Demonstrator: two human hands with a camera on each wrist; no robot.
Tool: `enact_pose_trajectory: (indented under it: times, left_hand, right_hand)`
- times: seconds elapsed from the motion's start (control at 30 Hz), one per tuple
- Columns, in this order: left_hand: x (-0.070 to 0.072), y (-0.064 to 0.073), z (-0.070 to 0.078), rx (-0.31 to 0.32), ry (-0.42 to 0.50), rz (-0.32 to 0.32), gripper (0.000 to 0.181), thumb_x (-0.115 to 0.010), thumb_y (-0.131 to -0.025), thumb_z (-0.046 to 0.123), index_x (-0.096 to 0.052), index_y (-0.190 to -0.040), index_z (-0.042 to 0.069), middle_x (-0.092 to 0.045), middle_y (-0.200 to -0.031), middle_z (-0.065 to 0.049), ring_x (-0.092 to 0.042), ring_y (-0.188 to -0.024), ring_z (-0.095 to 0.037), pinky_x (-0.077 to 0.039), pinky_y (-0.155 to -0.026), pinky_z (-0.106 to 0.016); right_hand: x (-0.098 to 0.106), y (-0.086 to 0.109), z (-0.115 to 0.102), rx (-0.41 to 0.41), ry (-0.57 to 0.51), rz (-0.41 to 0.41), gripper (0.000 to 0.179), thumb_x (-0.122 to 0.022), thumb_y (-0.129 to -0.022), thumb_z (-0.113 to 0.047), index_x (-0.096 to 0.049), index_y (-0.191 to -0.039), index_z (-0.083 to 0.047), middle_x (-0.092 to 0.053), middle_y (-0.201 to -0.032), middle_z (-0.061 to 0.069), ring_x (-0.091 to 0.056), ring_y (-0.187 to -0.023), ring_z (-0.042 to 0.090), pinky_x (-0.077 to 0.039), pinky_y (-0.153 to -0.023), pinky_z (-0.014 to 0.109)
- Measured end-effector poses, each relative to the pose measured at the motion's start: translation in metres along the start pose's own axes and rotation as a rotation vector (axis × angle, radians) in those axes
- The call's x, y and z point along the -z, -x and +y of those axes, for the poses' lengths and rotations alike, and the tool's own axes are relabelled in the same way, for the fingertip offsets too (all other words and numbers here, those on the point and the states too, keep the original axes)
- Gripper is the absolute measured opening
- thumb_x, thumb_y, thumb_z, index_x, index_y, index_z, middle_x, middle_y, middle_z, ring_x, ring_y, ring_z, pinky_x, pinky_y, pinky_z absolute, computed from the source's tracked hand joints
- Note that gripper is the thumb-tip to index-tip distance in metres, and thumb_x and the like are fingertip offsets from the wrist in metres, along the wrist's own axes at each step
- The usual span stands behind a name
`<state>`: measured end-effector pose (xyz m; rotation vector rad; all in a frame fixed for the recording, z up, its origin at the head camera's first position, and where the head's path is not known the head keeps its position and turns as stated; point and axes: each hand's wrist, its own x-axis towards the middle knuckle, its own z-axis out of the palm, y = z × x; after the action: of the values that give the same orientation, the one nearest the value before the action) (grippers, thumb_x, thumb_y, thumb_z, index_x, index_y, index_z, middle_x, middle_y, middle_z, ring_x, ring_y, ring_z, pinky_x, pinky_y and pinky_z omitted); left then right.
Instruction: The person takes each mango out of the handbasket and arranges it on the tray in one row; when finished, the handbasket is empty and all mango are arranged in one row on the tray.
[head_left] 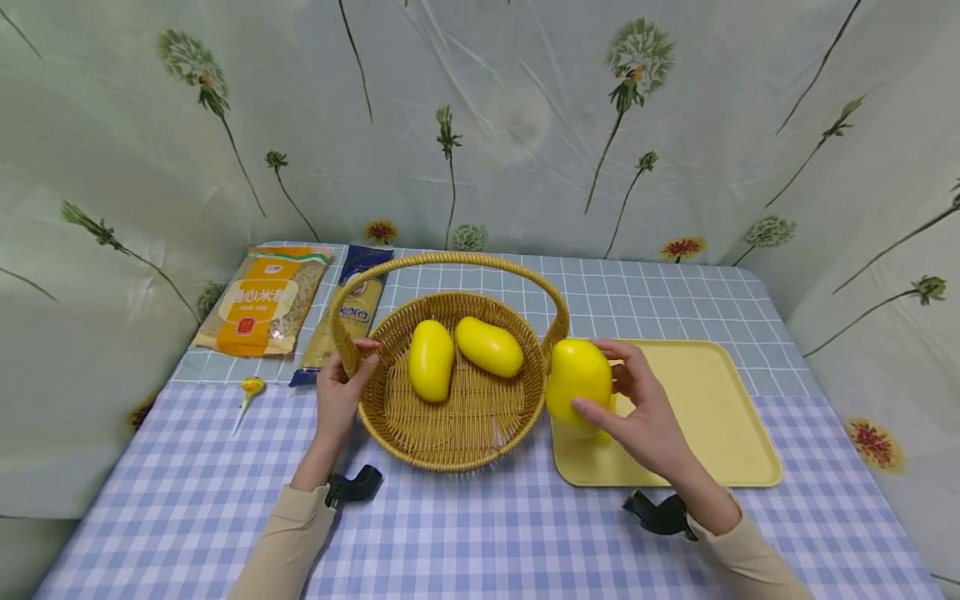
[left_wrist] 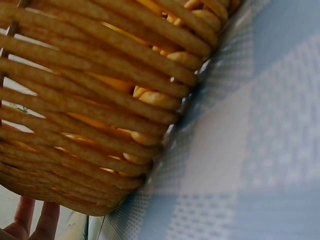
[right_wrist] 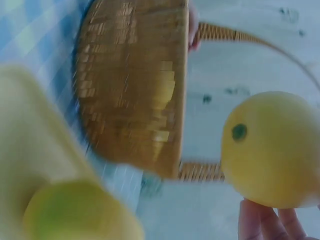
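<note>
My left hand [head_left: 340,398] pinches the left rim of a round wicker basket [head_left: 450,461], close to the foot of its tall arched handle. In the left wrist view its fingers [left_wrist: 46,220] show below the woven side [left_wrist: 85,115]. Two yellow mangoes [head_left: 431,361] lie inside the basket. With thumb and fingers, my right hand [head_left: 648,421] holds another yellow mango [head_left: 579,379], raised beside the basket's right rim and over the left part of a pale yellow tray [head_left: 697,425]. On that tray another yellow fruit with a greenish patch [right_wrist: 75,215] lies beneath, mostly hidden in the head view.
Behind and left of the basket lie an orange-and-clear grain bag [head_left: 262,300] and a blue-ended pasta packet [head_left: 352,308]. A wrapped lollipop [head_left: 250,396] is at the left on the checked tablecloth [head_left: 465,542]. A flower-printed curtain [head_left: 517,125] closes off the back.
</note>
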<state>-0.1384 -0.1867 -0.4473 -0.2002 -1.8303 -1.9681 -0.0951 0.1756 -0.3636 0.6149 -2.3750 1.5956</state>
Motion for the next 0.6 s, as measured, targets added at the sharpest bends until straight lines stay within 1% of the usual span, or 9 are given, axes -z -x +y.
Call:
enact_pose_trajectory:
  times: [0.07,0.13,0.27,0.33,0.4,0.47,0.6]
  left_hand:
    - [-0.002,0.001,0.006,0.002,-0.008,-0.001,0.02,-0.056,-0.089,-0.012,-0.053,-0.108,-0.019,-0.066,-0.101,-0.006,-0.058,-0.1,-0.014,-0.043,-0.085,-0.023]
    - [-0.004,0.001,0.012,0.006,-0.017,0.002,0.02,-0.056,-0.089,-0.011,-0.053,-0.107,-0.019,-0.066,-0.101,-0.007,-0.058,-0.1,-0.014,-0.043,-0.085,-0.022]
    - [-0.004,0.0,0.015,0.013,-0.033,0.009,0.021,-0.057,-0.089,-0.01,-0.054,-0.108,-0.019,-0.065,-0.102,-0.012,-0.057,-0.1,-0.015,-0.043,-0.085,-0.023]
    - [-0.004,0.0,0.015,0.011,-0.031,0.006,0.021,-0.057,-0.089,-0.01,-0.053,-0.108,-0.019,-0.064,-0.103,-0.014,-0.057,-0.101,-0.015,-0.043,-0.086,-0.023]
    - [-0.003,0.0,0.014,0.009,-0.031,0.002,0.022,-0.057,-0.089,-0.01,-0.053,-0.109,-0.019,-0.064,-0.103,-0.014,-0.057,-0.101,-0.014,-0.043,-0.086,-0.023]
    - [-0.003,0.0,0.012,0.002,-0.02,-0.003,0.022,-0.056,-0.089,-0.011,-0.052,-0.109,-0.02,-0.065,-0.103,-0.012,-0.058,-0.1,-0.014,-0.043,-0.086,-0.022]
    - [0.0,-0.001,0.002,0.002,-0.02,-0.002,0.022,-0.056,-0.089,-0.012,-0.053,-0.109,-0.018,-0.066,-0.102,-0.006,-0.058,-0.1,-0.014,-0.043,-0.085,-0.022]
  right_hand:
    - [0.01,0.003,0.014,-0.063,0.008,0.049,0.066,-0.072,-0.076,0.01,-0.045,-0.134,-0.008,-0.051,-0.119,0.0,-0.055,-0.084,0.015,-0.044,-0.075,0.021]
    - [0.02,0.004,0.024,-0.12,0.001,0.097,0.064,-0.07,-0.08,0.007,-0.044,-0.136,-0.009,-0.049,-0.117,0.0,-0.054,-0.085,0.016,-0.044,-0.075,0.021]
    - [0.038,0.004,0.042,-0.219,0.024,0.18,0.059,-0.067,-0.087,-0.003,-0.041,-0.139,-0.01,-0.047,-0.114,0.002,-0.05,-0.086,0.018,-0.042,-0.072,0.019]
    - [0.046,0.004,0.052,-0.28,0.057,0.204,0.057,-0.067,-0.089,-0.01,-0.04,-0.14,-0.01,-0.046,-0.113,0.002,-0.048,-0.088,0.018,-0.041,-0.07,0.018]
    - [0.052,0.004,0.061,-0.343,0.105,0.209,0.057,-0.066,-0.091,-0.016,-0.039,-0.14,-0.01,-0.046,-0.112,0.004,-0.046,-0.088,0.017,-0.04,-0.069,0.018]
    - [0.058,0.005,0.069,-0.401,0.15,0.195,0.057,-0.066,-0.091,-0.022,-0.039,-0.141,-0.009,-0.047,-0.111,0.006,-0.045,-0.086,0.017,-0.04,-0.067,0.019]
    - [0.067,0.007,0.08,-0.503,0.213,0.125,0.059,-0.065,-0.091,-0.031,-0.041,-0.14,-0.007,-0.05,-0.111,0.015,-0.047,-0.085,0.02,-0.042,-0.064,0.021]
